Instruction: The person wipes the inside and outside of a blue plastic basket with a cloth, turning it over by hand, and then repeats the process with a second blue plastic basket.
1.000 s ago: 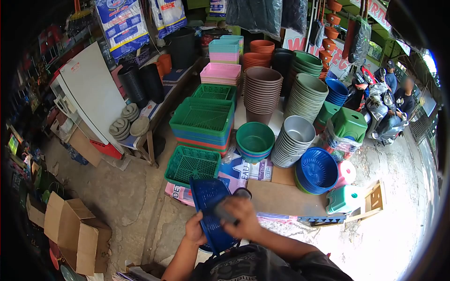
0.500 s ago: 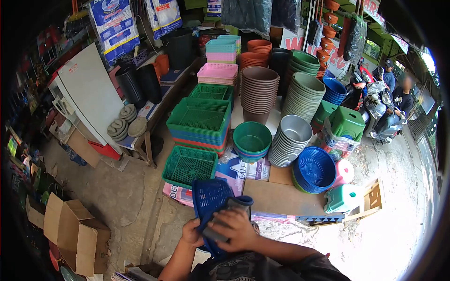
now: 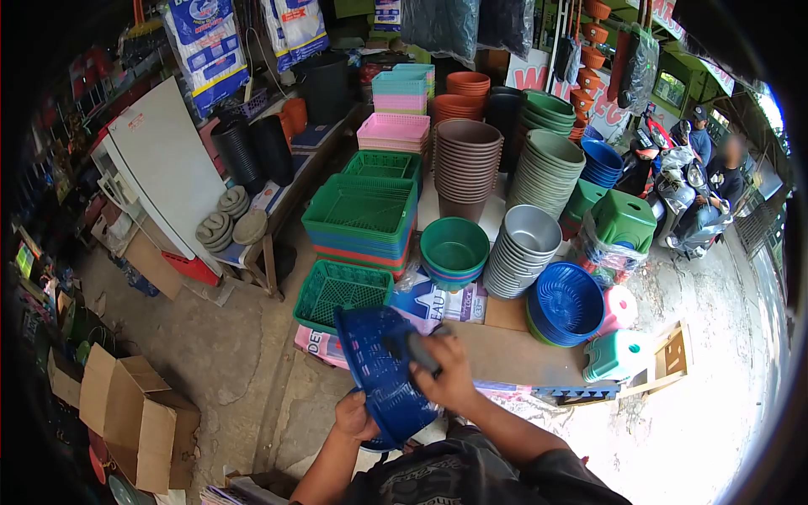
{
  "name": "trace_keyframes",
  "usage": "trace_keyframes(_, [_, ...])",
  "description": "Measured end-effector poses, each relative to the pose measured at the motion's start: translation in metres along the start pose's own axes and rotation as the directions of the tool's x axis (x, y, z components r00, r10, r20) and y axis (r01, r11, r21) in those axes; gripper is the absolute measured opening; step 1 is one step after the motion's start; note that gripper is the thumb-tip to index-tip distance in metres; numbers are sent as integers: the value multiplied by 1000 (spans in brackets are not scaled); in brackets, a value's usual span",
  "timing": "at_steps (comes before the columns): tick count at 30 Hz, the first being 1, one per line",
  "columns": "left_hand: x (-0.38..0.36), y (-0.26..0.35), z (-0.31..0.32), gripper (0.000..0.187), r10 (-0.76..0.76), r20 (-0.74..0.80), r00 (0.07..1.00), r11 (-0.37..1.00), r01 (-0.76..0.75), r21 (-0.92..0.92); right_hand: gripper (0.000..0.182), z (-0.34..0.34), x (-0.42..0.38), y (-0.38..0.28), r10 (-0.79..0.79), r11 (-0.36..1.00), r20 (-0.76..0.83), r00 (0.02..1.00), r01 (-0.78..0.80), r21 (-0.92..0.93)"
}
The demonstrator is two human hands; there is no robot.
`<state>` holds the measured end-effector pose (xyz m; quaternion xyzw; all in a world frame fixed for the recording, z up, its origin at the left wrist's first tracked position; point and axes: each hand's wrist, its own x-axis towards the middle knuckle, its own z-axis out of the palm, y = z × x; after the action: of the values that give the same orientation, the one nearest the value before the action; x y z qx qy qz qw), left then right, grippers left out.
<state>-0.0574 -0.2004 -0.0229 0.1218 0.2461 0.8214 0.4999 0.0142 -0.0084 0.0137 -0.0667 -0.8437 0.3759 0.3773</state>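
A blue plastic basket with slotted sides is tilted on its edge in front of my body. My left hand is closed on its rim at the lower left. Against the side of the basket, my right hand is closed on a dark grey cloth, partly hidden by the fingers. Just beyond the blue basket lies a green slotted basket on the low display.
Behind stand stacked green crates, brown pots, silver buckets and blue basins. An open cardboard box sits on the floor at left. Two people are near a motorbike at the far right.
The blue basket has turned so that more of its side faces up. My right hand has shifted right and slightly up with the cloth. My left hand stays at the rim.
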Motion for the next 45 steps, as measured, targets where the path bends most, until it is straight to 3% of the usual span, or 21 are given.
trace_keyframes(1, [4,0,-3,76,31,-32,999,999,-31,13,54,-1,-14,-7,-6,1000,-3,1000,6,-5])
trace_keyframes(3, [5,16,21,77,54,-73,996,998,-51,44,52,-15,-29,-52,-315,946,334,889,324,29])
trace_keyframes(5, [6,19,25,78,80,-117,990,994,-71,78,52,-18,-30,-51,-360,926,348,866,376,22])
trace_keyframes(6, [4,12,17,74,19,-18,1000,999,-20,-40,52,-20,-31,-50,-400,907,360,843,420,23])
trace_keyframes(7, [-2,7,12,71,-32,83,996,987,44,-151,52,-19,-23,-45,-399,908,365,841,418,30])
trace_keyframes(9, [-6,2,14,70,-33,105,994,988,48,-147,51,-13,4,-24,-116,991,0,993,115,-70])
trace_keyframes(13, [3,-1,7,76,25,37,999,998,-23,-53,50,-10,-5,-22,-93,995,43,995,92,25])
trace_keyframes(15, [2,3,10,75,63,-35,997,997,-65,-47,46,-16,-24,-61,-371,923,331,868,383,29])
trace_keyframes(17, [-5,10,22,73,44,-69,997,999,-45,-13,47,-18,-13,-58,-357,923,313,880,384,-27])
trace_keyframes(19, [-9,-3,14,68,32,-24,999,998,-33,-45,48,-15,-5,-44,-337,925,294,895,373,-75])
trace_keyframes(21, [-9,-3,12,64,27,33,999,997,-25,-67,50,-4,5,-5,88,995,143,986,-81,-52])
trace_keyframes(23, [-4,1,15,60,33,14,999,993,-31,-113,52,-6,0,-11,18,1000,137,990,-17,-11])
trace_keyframes(26, [-5,12,6,61,6,35,999,989,-1,-149,55,-18,-29,-64,-351,923,393,850,385,-9])
trace_keyframes(27, [-6,13,11,61,4,35,999,989,1,-150,55,-19,-29,-62,-348,924,392,851,383,-10])
trace_keyframes(29, [-11,15,23,71,-24,-106,994,990,38,138,57,-23,-23,-56,-354,916,391,850,399,-38])
trace_keyframes(31, [-10,9,20,71,-71,-46,996,994,75,75,56,-21,-5,-33,-305,935,312,900,345,-80])
trace_keyframes(33, [-4,5,22,71,-112,30,993,994,112,15,52,-13,5,-5,101,995,55,993,-101,-2])
trace_keyframes(35, [4,8,29,70,-63,31,998,998,62,31,49,-18,-4,-18,39,998,88,995,-33,-62])
trace_keyframes(38, [7,17,41,62,-1,-88,996,1000,0,-21,54,-26,-29,-59,-321,933,332,887,356,-49])
trace_keyframes(43, [3,8,38,64,-60,-12,998,997,59,-52,54,-21,-9,-17,-173,976,159,972,191,-107])
trace_keyframes(45, [6,5,39,67,-78,-31,997,997,77,-15,52,-19,-3,-9,77,997,86,993,-79,16])
